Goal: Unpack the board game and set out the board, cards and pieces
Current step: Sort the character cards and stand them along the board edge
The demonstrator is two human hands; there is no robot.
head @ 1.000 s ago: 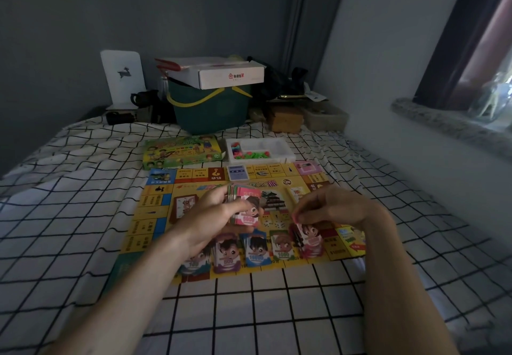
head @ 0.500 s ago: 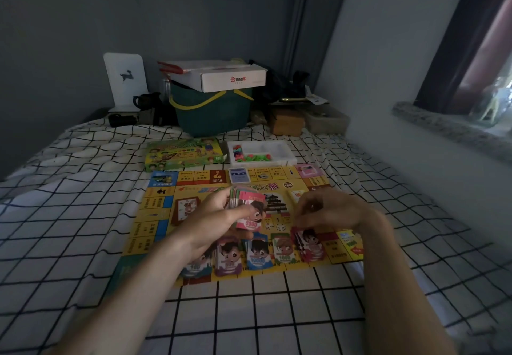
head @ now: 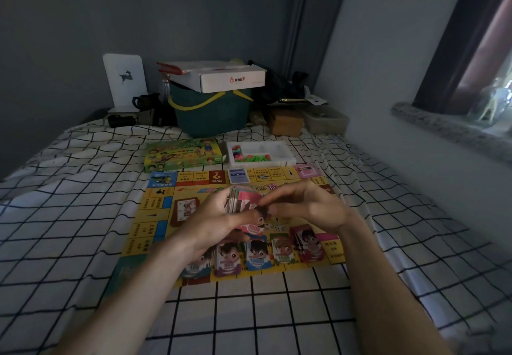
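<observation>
Stack of notes gripped in left hand, thumb curled across pink top note, held above yellow board spread on checked sheet; right hand just beside stack, fingertips pinching top note's right edge; half a second earlier, right hand lower, near red pile; now raised to stack; five note piles in row along board's near edge; "5000" legible on held note, "1000" on green pile; blue card deck on far edge; game box and white tray of pieces beyond board; remaining print too small to read.
</observation>
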